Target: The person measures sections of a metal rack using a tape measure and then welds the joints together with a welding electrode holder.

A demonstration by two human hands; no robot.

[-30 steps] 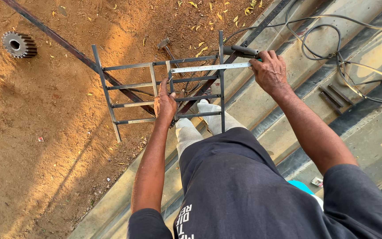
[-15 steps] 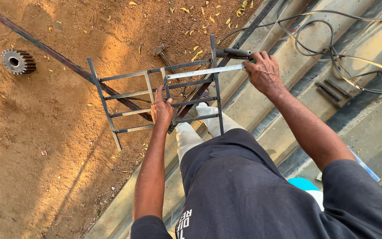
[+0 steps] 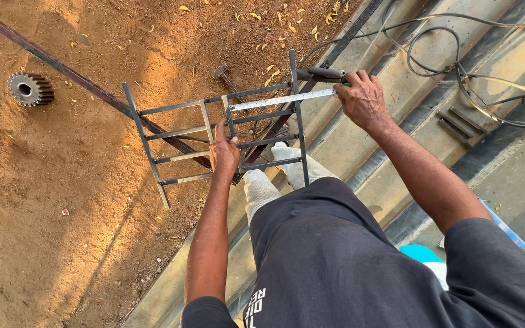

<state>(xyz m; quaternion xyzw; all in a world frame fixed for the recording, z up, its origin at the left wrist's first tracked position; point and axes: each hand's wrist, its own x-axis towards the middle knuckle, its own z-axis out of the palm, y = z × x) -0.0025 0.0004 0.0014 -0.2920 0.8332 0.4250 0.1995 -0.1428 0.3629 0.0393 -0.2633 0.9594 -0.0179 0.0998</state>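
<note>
Since a second ago the metal frame (image 3: 214, 136) sits unchanged on the dirt; left hand (image 3: 225, 152) stays clamped on a middle upright, right hand (image 3: 363, 97) keeps the steel ruler (image 3: 281, 100) pinched across the top rail: measuring continues

Ground: bare reddish-brown dirt (image 3: 62, 243), outdoors, scattered with small yellow leaves (image 3: 274, 24).
Light: warm low sun, brightest on the soil near the top, long soft shadows lower left.
Right side: corrugated metal sheeting (image 3: 396, 115) running diagonally, grey and tan ribs.
Cables: black cables (image 3: 457, 54) looped over the sheeting.
Loose bits: a toothed gear (image 3: 30, 88) on the dirt at left; a long dark steel bar (image 3: 50, 58) crossing the soil; a hammer (image 3: 223, 73) near the leaves.
</note>
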